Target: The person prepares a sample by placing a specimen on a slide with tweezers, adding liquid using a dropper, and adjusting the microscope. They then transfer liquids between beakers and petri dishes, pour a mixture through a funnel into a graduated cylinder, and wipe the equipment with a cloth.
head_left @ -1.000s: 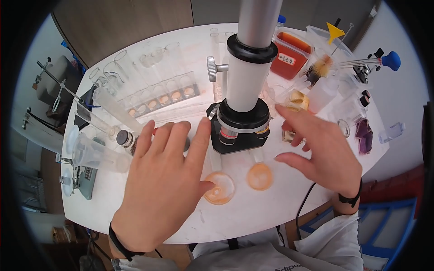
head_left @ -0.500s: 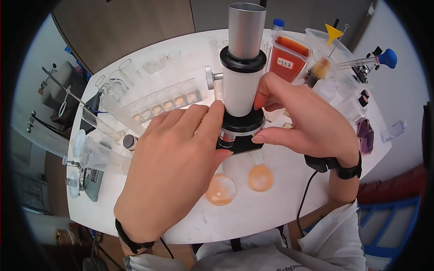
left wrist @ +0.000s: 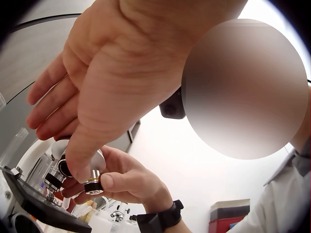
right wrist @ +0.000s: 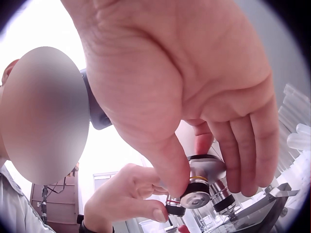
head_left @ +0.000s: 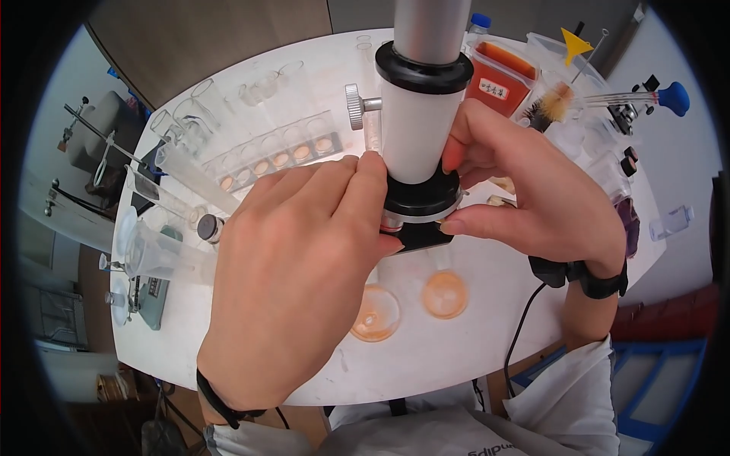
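Observation:
The microscope [head_left: 422, 137] stands upright in front of me, its white tube above a black round nosepiece [head_left: 424, 196]. My left hand [head_left: 296, 273] holds the nosepiece from the left, thumb tip low beside a red-ringed objective [right wrist: 172, 203]. From the right, my right hand [head_left: 544, 201] grips it with bent fingers behind and the thumb at its lower edge. A yellow-ringed objective [left wrist: 94, 180] touches the right thumb in the left wrist view. Another silver objective [right wrist: 222, 196] points down under the right palm. Below lies the black stage [head_left: 414, 237], partly covered.
Two dishes, a left one [head_left: 376, 323] and a right one [head_left: 444, 295], hold orange matter near the front. A clear rack [head_left: 274, 156], glassware [head_left: 201, 114] and a black-capped vial [head_left: 211, 228] stand left. A red-orange tub [head_left: 498, 80] stands behind right; a cable [head_left: 513, 334] hangs over the front edge.
Both hands have closed in on the microscope's nosepiece; a second ago the right hand was off to its right with spread fingers. The head view has also shifted a little.

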`<state>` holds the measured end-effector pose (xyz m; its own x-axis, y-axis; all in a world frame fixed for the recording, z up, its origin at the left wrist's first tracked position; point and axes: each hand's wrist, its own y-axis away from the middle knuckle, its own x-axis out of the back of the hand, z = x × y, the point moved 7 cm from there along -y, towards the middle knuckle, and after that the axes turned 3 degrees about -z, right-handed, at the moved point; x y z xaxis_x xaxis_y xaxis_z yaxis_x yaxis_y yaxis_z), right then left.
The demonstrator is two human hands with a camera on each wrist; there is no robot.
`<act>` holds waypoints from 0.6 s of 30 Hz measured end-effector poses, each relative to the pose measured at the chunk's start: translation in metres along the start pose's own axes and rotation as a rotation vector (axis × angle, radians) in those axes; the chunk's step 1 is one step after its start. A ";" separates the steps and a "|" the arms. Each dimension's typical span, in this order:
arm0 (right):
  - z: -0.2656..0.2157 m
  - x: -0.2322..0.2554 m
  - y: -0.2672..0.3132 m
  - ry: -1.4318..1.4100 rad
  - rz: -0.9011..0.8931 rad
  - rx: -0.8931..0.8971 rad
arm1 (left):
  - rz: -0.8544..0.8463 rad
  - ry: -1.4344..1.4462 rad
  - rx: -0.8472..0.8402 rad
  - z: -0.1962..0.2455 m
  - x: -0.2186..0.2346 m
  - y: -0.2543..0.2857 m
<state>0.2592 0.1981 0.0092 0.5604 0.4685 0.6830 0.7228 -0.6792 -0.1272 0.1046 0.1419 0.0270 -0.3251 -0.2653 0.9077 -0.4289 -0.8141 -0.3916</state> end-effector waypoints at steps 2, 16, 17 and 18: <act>-0.001 0.000 0.001 0.017 0.007 -0.004 | 0.010 -0.006 -0.014 0.000 0.000 0.000; 0.000 -0.002 0.000 0.017 0.007 -0.034 | 0.042 -0.007 0.017 0.002 0.002 0.003; 0.000 -0.002 0.000 0.010 0.007 -0.043 | 0.065 -0.032 0.002 0.003 0.002 0.003; 0.000 -0.002 0.000 0.003 0.008 -0.050 | 0.088 -0.058 -0.013 0.003 0.001 0.002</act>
<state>0.2581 0.1968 0.0078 0.5648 0.4612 0.6843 0.6969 -0.7106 -0.0963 0.1055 0.1382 0.0278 -0.3133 -0.3655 0.8765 -0.4116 -0.7795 -0.4722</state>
